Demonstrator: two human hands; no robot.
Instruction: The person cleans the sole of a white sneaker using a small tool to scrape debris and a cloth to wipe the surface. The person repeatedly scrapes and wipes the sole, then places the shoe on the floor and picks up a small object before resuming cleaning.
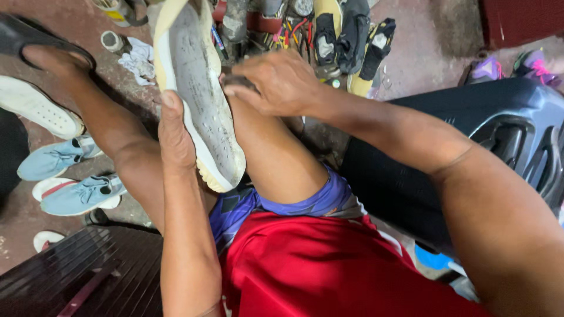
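Head view, left hand (175,134) fingers gripping pale shoe sole (202,94) edge, right hand (279,82) fingers curled against opposite edge

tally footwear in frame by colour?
Cream shoe, sole up, held by left hand and right hand: 1
Light blue sneakers: 2
White shoe: 1
Purple shoes, far right: 2
Total: 6

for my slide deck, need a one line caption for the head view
Seated person's left hand steadies an upturned pale shoe while the right hand works at its edge.
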